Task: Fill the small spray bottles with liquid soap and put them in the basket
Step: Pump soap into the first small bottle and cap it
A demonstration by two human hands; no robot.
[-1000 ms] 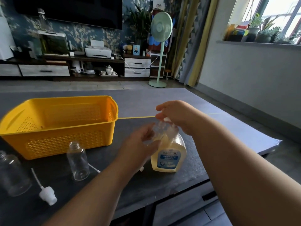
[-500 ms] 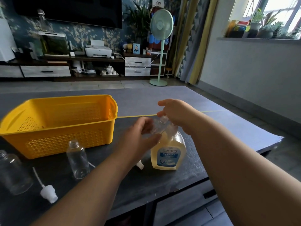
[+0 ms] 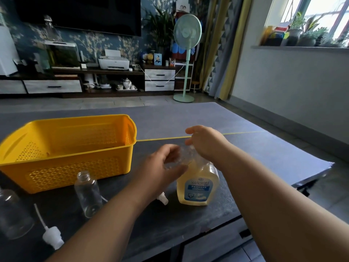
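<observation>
Here, in the head camera's view, a person works at the first fill: the left hand (image 3: 162, 167) curls its fingers (image 3: 170, 153) around a small clear spray bottle (image 3: 182, 157), holding it tilted against the neck of the liquid soap bottle (image 3: 197, 183), which stands on the dark table (image 3: 188, 224). The right hand (image 3: 204, 141) sits over the soap bottle's top, fingers bent and closed on it; whether they press a pump cannot be told, since the hand hides it. By appearances no soap has yet reached the small bottle, so the next move likely calls for keeping its mouth steady under the outlet. Two more empty bottles, one near (image 3: 87, 193) and one at the left edge (image 3: 13, 214), stand uncapped beside a loose white spray head (image 3: 52, 237), just in front of the yellow basket (image 3: 75, 167), which holds nothing.
</observation>
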